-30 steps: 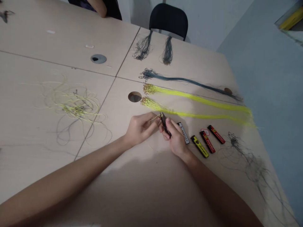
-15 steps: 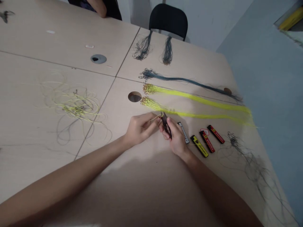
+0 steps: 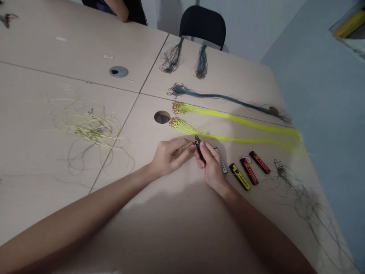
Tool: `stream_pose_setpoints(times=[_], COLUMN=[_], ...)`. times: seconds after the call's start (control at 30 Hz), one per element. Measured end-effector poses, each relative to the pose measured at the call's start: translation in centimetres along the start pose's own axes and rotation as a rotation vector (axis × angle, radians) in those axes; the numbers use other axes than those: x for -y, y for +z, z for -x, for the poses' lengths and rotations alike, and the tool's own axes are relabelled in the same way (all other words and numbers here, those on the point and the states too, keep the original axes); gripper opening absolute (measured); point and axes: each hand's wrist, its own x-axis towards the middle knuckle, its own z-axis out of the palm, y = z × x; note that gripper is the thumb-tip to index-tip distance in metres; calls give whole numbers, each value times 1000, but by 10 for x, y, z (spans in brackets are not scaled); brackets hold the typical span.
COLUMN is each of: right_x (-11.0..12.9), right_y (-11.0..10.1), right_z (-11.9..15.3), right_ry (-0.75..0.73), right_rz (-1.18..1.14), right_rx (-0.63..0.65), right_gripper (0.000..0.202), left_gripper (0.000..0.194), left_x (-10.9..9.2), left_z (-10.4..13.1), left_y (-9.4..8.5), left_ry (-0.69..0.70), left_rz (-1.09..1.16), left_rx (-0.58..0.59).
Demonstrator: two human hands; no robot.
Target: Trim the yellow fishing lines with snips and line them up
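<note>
My left hand (image 3: 172, 155) pinches a thin yellow line (image 3: 188, 144), whose end shows between its fingertips and the blades. In my right hand (image 3: 212, 163) is a small pair of dark snips (image 3: 200, 151), its blades closed near the line and pointing away from me. Just beyond both hands lie two long bundles of bright yellow line, the nearer (image 3: 236, 139) and the farther (image 3: 242, 120), each with metal hooks at its left end. A dark blue-green bundle (image 3: 228, 97) with hooks stretches behind them.
Several lighters, one yellow (image 3: 240, 177), lie right of my hands. Tangled yellow line (image 3: 95, 127) is at the left, dark tangled line (image 3: 302, 198) at the right. Two dark bundles (image 3: 201, 62) hang near the far edge by a black chair (image 3: 203, 24). A person's arm (image 3: 119, 9) shows beyond.
The blades of the snips have closed from spread apart, and my right fingers have squeezed together. My left hand has barely moved.
</note>
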Motion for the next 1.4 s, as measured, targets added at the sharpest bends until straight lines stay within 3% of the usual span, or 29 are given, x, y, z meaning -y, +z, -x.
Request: stream_pose_setpoints(times=[0.23, 0.6, 0.93, 1.4], right_x=[0, -2, -1, -3], right_y=[-2, -1, -3, -1], right_z=[0, 0, 2, 2], right_ry=[-1, 31, 9, 19], right_rz=[-10, 6, 68, 37], right_rx=[42, -4, 50, -14], right_gripper=[38, 40, 43, 41], left_gripper=[18, 18, 23, 16], left_x=[-1, 0, 1, 0], left_z=[-3, 1, 0, -1], left_y=[2, 0, 2, 1], left_ry=[-19, -20, -64, -4], left_rz=[20, -6, -18, -2], left_rx=[-36, 27, -33, 5])
